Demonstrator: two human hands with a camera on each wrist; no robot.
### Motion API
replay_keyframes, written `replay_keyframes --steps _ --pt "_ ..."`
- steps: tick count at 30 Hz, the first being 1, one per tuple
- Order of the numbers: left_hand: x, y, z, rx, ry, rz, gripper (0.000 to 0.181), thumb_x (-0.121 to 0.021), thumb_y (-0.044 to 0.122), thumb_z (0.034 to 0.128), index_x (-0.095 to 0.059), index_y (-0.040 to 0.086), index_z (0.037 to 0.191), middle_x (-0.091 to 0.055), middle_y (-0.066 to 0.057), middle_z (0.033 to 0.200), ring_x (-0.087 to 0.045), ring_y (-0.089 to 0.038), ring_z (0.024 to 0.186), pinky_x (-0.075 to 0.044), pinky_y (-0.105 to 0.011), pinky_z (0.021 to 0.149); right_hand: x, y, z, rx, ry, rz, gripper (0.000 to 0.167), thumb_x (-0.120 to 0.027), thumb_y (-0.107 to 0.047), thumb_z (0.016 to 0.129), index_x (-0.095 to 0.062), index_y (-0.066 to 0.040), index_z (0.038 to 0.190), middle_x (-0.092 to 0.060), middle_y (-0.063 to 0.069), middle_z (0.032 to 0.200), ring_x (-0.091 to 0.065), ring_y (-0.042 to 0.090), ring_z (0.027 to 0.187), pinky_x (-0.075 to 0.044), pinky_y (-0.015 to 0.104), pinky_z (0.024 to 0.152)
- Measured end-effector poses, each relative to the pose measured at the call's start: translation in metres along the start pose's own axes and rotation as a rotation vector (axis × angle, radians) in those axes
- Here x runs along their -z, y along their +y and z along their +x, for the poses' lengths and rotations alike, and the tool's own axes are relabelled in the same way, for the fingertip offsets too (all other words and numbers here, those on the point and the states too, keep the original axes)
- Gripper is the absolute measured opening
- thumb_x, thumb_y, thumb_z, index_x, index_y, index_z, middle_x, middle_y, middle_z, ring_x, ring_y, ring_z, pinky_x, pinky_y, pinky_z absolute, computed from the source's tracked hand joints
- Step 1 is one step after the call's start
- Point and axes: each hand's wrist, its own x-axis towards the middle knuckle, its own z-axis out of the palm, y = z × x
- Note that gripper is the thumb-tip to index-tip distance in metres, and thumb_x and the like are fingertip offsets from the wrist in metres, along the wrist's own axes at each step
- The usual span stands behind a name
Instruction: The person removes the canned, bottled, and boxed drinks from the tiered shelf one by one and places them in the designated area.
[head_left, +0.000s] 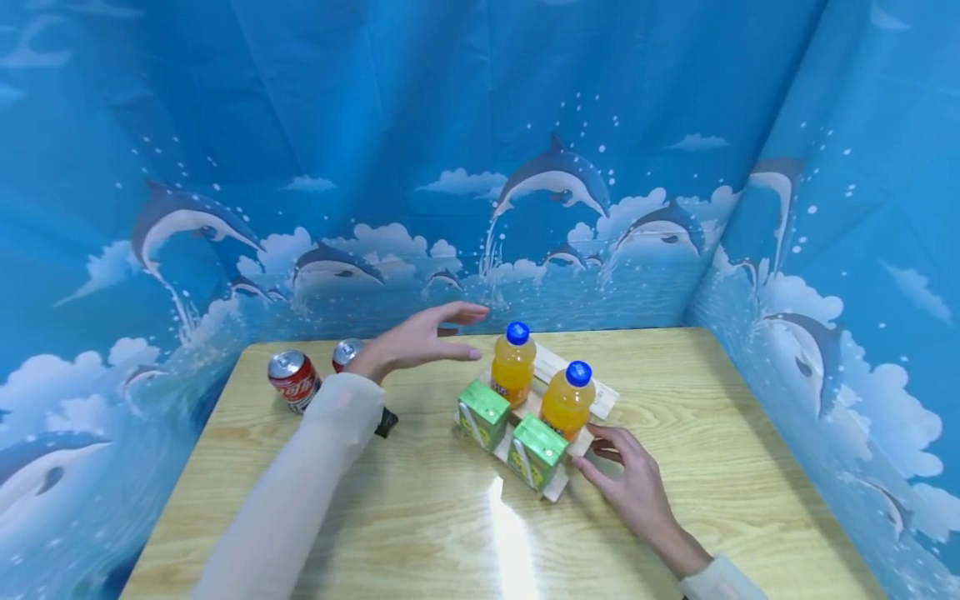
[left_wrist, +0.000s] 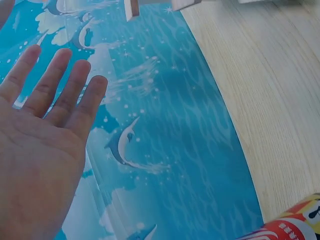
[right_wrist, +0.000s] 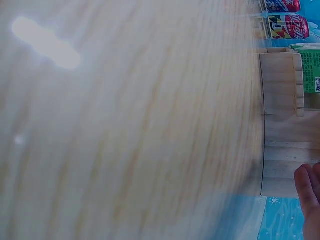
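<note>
A wooden carrier [head_left: 581, 441] stands on the table and holds two orange-drink bottles with blue caps, the back bottle [head_left: 513, 367] and the front bottle [head_left: 567, 404]. Two green drink cartons, the left carton [head_left: 482, 414] and the right carton [head_left: 536, 452], sit along its near side. My left hand [head_left: 423, 337] is in the air left of the back bottle, thumb and fingers spread, holding nothing. At the carrier's right end, my right hand [head_left: 628, 483] touches the wooden end panel [right_wrist: 285, 150]; in the right wrist view its fingers [right_wrist: 306, 187] lie fairly straight against the wood.
Two red soda cans, the outer can [head_left: 294, 381] and the inner can [head_left: 346, 353], stand at the table's back left, the inner one partly behind my left wrist. A small black object [head_left: 386, 422] shows beside my left forearm. A blue dolphin-print curtain [head_left: 465, 167] surrounds the table [head_left: 420, 517].
</note>
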Motion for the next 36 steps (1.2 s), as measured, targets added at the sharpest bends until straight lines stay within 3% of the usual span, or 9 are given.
replay_keyframes --steps 12,17,29,36 --pt "-0.014 0.013 0.013 -0.066 -0.062 -0.010 0.075 -0.077 0.033 0.1008 -0.044 0.022 0.167 -0.042 -0.004 0.174 -0.041 -0.033 0.160 -0.034 -0.060 0.132 -0.001 0.000 -0.001 0.001 0.004 -0.012 0.049 -0.093 -0.020 0.088 -0.073 -0.006 0.131 -0.075 0.007 0.124 -0.077 0.025 0.102 -0.066 0.028 0.091" --pt "-0.020 0.015 0.019 -0.061 -0.078 -0.008 0.075 -0.078 0.036 0.0998 -0.045 0.022 0.166 -0.046 -0.005 0.172 -0.042 -0.038 0.158 -0.034 -0.062 0.131 -0.001 0.001 -0.001 0.000 0.000 -0.012 0.049 -0.093 -0.021 0.089 -0.073 -0.007 0.132 -0.074 0.007 0.124 -0.077 0.024 0.102 -0.066 0.028 0.091" --pt "-0.031 0.020 0.026 -0.058 -0.108 -0.025 0.076 -0.079 0.033 0.0993 -0.045 0.020 0.165 -0.049 -0.007 0.168 -0.043 -0.034 0.157 -0.036 -0.060 0.131 -0.001 0.003 0.000 0.008 0.006 -0.011 0.049 -0.092 -0.020 0.089 -0.073 -0.006 0.132 -0.074 0.007 0.124 -0.077 0.024 0.102 -0.066 0.027 0.091" --pt "-0.034 0.020 0.027 -0.066 -0.124 -0.027 0.077 -0.080 0.033 0.0990 -0.044 0.018 0.165 -0.052 -0.009 0.164 -0.045 -0.035 0.155 -0.043 -0.058 0.127 -0.002 0.003 0.000 0.012 0.005 -0.004 0.049 -0.092 -0.020 0.089 -0.072 -0.006 0.132 -0.074 0.008 0.124 -0.077 0.025 0.102 -0.066 0.027 0.091"
